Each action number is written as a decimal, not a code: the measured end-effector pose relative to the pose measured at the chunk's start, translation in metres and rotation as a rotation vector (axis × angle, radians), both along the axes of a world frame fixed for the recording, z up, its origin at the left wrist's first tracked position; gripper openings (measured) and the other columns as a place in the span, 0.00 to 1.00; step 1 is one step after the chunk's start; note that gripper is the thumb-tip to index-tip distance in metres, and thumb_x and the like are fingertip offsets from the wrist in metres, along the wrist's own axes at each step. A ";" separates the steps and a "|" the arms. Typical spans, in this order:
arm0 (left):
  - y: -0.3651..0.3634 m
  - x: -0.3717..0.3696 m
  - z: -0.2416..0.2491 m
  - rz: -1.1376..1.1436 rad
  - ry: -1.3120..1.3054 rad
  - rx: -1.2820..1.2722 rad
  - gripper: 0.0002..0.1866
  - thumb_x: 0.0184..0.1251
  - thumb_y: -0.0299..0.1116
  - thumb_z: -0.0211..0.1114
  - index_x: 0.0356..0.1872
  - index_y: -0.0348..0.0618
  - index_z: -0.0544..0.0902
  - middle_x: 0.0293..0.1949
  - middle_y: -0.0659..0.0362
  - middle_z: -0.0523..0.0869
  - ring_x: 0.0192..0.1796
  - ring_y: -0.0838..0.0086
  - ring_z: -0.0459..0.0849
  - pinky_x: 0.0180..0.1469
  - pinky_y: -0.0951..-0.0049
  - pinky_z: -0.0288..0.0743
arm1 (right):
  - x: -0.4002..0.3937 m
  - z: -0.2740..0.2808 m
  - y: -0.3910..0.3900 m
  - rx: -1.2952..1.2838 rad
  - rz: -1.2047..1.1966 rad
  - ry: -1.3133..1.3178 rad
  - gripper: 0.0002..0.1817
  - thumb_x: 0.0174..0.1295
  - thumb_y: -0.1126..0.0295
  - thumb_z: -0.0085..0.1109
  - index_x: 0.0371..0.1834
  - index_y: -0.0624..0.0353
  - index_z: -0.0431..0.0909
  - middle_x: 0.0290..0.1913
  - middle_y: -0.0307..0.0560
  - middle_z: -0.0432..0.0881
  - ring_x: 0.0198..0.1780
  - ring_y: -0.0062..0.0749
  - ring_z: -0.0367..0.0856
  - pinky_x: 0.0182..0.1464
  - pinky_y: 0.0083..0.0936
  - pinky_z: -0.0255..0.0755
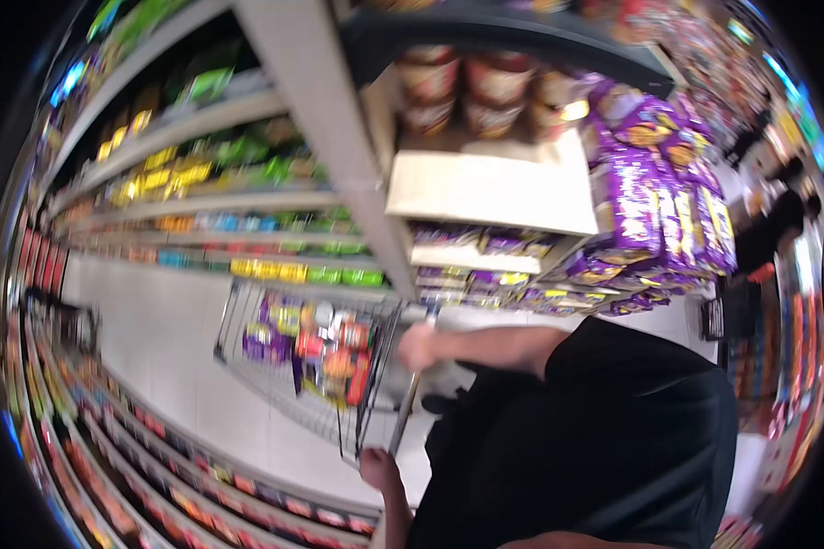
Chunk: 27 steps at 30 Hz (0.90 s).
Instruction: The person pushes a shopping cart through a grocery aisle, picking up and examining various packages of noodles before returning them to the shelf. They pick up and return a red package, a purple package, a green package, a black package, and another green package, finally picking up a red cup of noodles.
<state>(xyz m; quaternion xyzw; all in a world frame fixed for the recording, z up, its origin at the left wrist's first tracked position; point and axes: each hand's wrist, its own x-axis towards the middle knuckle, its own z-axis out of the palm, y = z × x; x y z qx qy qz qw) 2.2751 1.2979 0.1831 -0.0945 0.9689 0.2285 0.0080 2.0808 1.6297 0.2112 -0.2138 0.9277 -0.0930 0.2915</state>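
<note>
A metal shopping cart (233, 357) stands in the aisle in front of me. My right hand (417, 348) is closed around one end of its handle (406, 407). Around the other end, lower in the view, my left hand (378, 469) is wrapped. Inside the basket lie purple packages (264, 343) and a pile of red and orange packages (339, 352); blur hides their labels. The upper arm and black shirt (595, 439) fill the lower right of the view.
Tall shelves (220, 201) with yellow and green packages run along one side. At their end stands a display of brown tubs (499, 91) and purple bags (636, 201). Stocked shelves (192, 467) line the opposite side. A person in dark clothes (769, 229) is at the far right.
</note>
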 end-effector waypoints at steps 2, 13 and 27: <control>0.008 -0.002 0.009 -0.027 0.015 -0.032 0.14 0.72 0.36 0.60 0.28 0.38 0.83 0.29 0.42 0.86 0.34 0.40 0.85 0.37 0.40 0.77 | 0.007 0.023 0.005 -0.047 -0.068 0.001 0.19 0.61 0.54 0.59 0.39 0.51 0.95 0.43 0.53 0.94 0.49 0.53 0.94 0.49 0.49 0.86; 0.010 -0.001 0.013 -0.015 -0.052 -0.028 0.15 0.70 0.39 0.60 0.32 0.39 0.86 0.31 0.41 0.87 0.37 0.38 0.87 0.39 0.38 0.79 | 0.014 0.017 0.008 -0.076 -0.094 0.022 0.18 0.64 0.55 0.58 0.39 0.52 0.95 0.44 0.50 0.95 0.49 0.54 0.93 0.50 0.50 0.86; -0.024 -0.002 -0.026 -0.099 -0.397 -0.062 0.25 0.82 0.56 0.52 0.56 0.48 0.87 0.55 0.41 0.90 0.53 0.35 0.87 0.57 0.40 0.79 | 0.025 0.036 0.019 -0.130 -0.124 0.009 0.20 0.64 0.58 0.56 0.45 0.56 0.94 0.46 0.55 0.94 0.51 0.55 0.93 0.54 0.50 0.85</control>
